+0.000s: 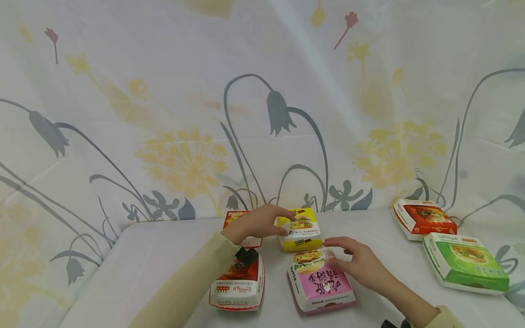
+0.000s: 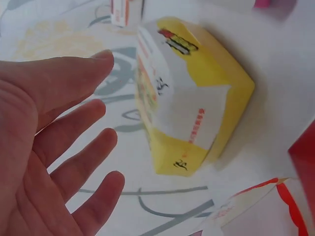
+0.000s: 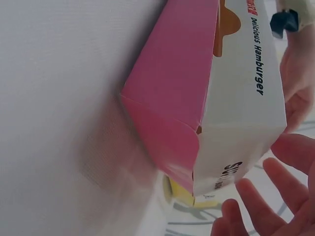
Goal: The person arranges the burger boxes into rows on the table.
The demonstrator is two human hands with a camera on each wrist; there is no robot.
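My left hand (image 1: 262, 222) hovers over the left part of a yellow-and-white burger box (image 1: 302, 237). In the left wrist view its fingers are spread, with a gap between them and the yellow box (image 2: 192, 110). Nearer to me lies a pink-and-white burger box (image 1: 324, 287). Beside it is my right hand (image 1: 361, 264), thumb over its top right corner and index finger stretched toward the yellow box. The right wrist view shows the right hand (image 3: 283, 196) with loosely bent fingers at the end of the pink box (image 3: 170, 73), not wrapped round it.
A red-and-white burger box (image 1: 237, 296) lies under my left forearm, with another red box (image 1: 231, 220) behind it, partly hidden by the hand. On the right stand a red box (image 1: 428, 219) and a green box (image 1: 467, 262). A flower-printed curtain (image 1: 262, 150) rises behind the table.
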